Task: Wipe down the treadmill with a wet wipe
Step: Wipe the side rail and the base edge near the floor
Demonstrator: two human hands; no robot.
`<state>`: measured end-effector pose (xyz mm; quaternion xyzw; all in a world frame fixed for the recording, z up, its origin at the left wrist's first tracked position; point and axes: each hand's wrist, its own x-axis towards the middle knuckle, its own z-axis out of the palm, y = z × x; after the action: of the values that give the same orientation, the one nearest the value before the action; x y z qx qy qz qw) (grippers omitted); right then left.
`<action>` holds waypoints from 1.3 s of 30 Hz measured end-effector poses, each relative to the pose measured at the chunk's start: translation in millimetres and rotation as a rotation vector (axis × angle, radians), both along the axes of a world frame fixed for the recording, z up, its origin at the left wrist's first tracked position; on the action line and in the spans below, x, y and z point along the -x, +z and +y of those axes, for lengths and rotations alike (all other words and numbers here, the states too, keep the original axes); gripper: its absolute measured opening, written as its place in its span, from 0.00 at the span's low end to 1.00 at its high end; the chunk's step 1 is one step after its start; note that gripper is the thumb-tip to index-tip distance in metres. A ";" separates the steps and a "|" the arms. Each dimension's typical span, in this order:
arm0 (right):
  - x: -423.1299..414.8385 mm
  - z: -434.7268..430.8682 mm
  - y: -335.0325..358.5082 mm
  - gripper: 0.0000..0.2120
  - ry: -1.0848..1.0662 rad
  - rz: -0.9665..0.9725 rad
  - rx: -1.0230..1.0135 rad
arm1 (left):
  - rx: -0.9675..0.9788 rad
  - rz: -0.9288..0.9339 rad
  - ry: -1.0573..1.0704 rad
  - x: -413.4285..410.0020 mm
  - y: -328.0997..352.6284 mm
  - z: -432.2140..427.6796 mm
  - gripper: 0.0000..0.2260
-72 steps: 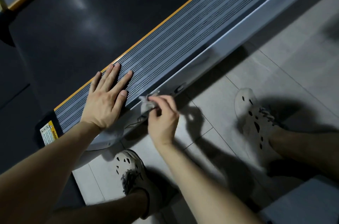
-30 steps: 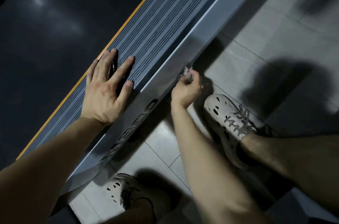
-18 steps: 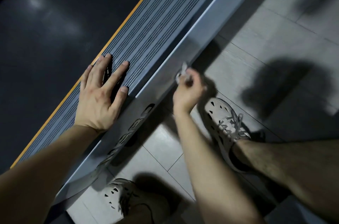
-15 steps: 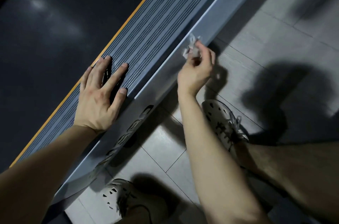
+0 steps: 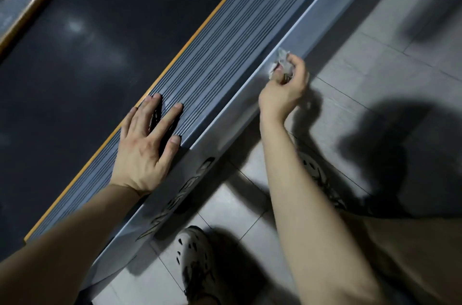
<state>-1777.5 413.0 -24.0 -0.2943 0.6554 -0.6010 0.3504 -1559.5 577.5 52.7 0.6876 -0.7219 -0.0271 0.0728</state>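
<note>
The treadmill runs diagonally through the head view, with a dark belt (image 5: 95, 37), a ribbed grey side rail (image 5: 225, 49) edged in orange, and a smooth silver side panel (image 5: 325, 7) bearing a logo. My left hand (image 5: 147, 147) lies flat with spread fingers on the ribbed rail. My right hand (image 5: 285, 89) grips a crumpled white wet wipe (image 5: 281, 61) and holds it against the silver side panel, just below the rail's edge.
Grey floor tiles (image 5: 375, 59) lie to the right of the treadmill. A pale perforated shoe (image 5: 195, 262) stands on the tiles near the panel's lower end. A second shoe (image 5: 317, 177) shows behind my right forearm. A second orange-edged rail (image 5: 32, 7) borders the belt at top left.
My right hand has slid the wipe along the silver side panel, away from the logo end toward the upper right. My left hand has shifted forward along the ribbed rail and stays flat.
</note>
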 end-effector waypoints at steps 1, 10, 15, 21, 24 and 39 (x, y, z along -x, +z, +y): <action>0.5 1.5 0.0 0.19 0.024 0.014 -0.020 | -0.002 -0.003 -0.001 0.3 0.7 -0.5 0.26; -56.8 152.8 2.0 0.19 0.267 -0.087 -0.003 | -0.075 -0.070 -0.013 1.8 9.5 -1.9 0.27; 23.2 -24.9 -23.3 0.12 0.008 -0.307 -0.129 | -0.033 -0.035 0.040 32.6 24.3 -40.8 0.20; -27.9 82.3 1.9 0.15 0.132 -0.084 0.082 | 0.080 0.053 -0.011 80.6 13.4 -147.4 0.22; -56.8 152.0 0.3 0.10 0.156 -0.120 0.113 | 0.044 0.028 -0.007 89.9 -3.6 -165.0 0.23; -55.7 142.6 -93.6 0.15 0.182 -0.080 -0.268 | 0.082 0.085 0.006 86.1 -8.6 -163.8 0.22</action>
<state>-1721.7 555.6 -117.6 -0.2787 0.6858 -0.4854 0.4652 -1645.6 413.8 44.1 0.6844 -0.7166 -0.0263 0.1315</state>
